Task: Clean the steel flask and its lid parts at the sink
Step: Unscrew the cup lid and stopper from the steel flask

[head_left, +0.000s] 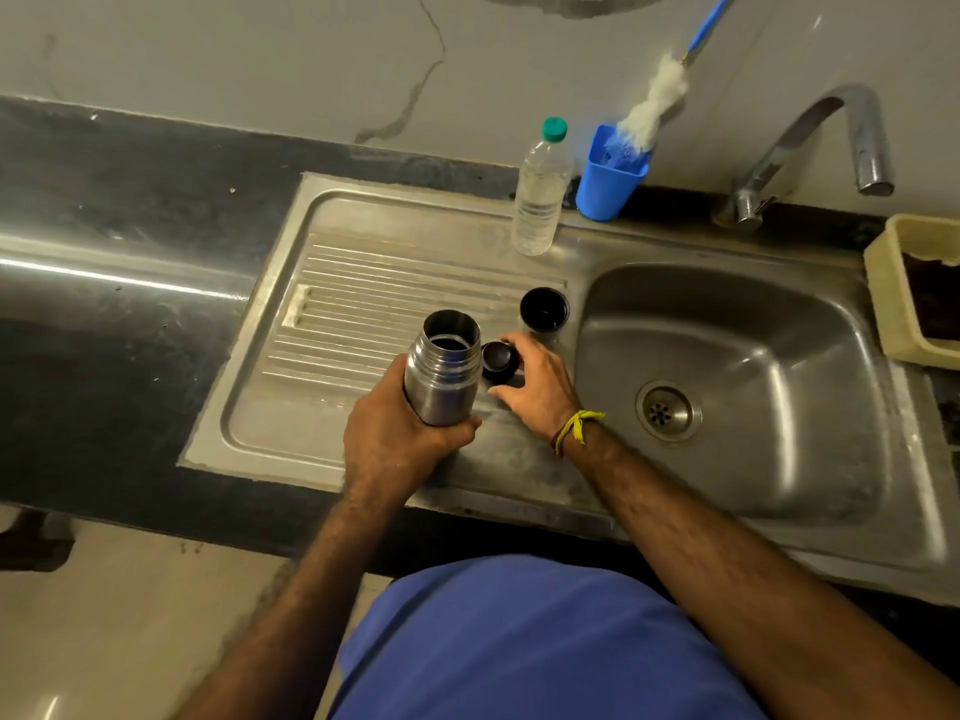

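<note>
While the left hand grips one open flask, the right hand holds one stopper; one cup lid stands apart.

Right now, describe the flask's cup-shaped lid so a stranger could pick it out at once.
Start at the round-drained steel sink basin and move left onto the ribbed steel draining board. Near its right end, just beside the basin, a black cup-shaped lid stands alone, mouth up. Unlike the smaller dark inner stopper closer to the person, no hand touches it.
</note>
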